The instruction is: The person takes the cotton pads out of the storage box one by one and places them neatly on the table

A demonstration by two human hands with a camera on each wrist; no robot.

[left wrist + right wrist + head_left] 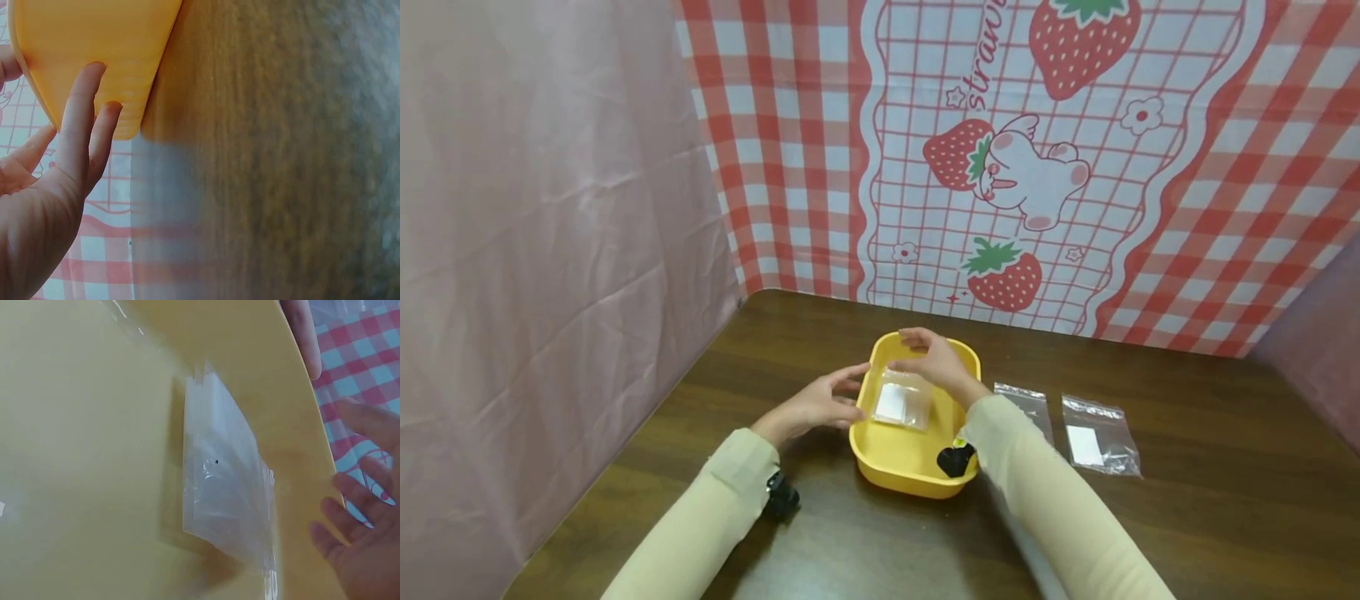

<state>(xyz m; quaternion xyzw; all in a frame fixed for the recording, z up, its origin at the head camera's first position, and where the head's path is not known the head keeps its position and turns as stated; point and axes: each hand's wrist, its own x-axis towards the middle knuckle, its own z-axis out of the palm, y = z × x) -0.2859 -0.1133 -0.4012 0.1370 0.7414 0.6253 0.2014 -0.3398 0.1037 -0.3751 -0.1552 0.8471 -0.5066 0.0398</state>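
A yellow plastic basin [904, 483] stands on the brown table. Inside it lies a clear plastic bag [916, 407] with a white piece in it; the right wrist view shows this bag [225, 462] close up, near the basin's side wall. My left hand [808, 408] is at the basin's left side, its extended fingers [78, 119] against the outer wall in the left wrist view. Over the far part of the basin is my right hand [934, 362], fingers spread and loosely bent, with nothing in them. In the right wrist view they hang apart from the bag.
To the right of the basin, two more clear bags lie on the table. The nearer bag [1030, 407] is partly hidden by my right sleeve; the farther bag [1101, 437] contains a white piece. A checked strawberry-print cloth [1000, 208] hangs behind, and a pale curtain [550, 250] at left.
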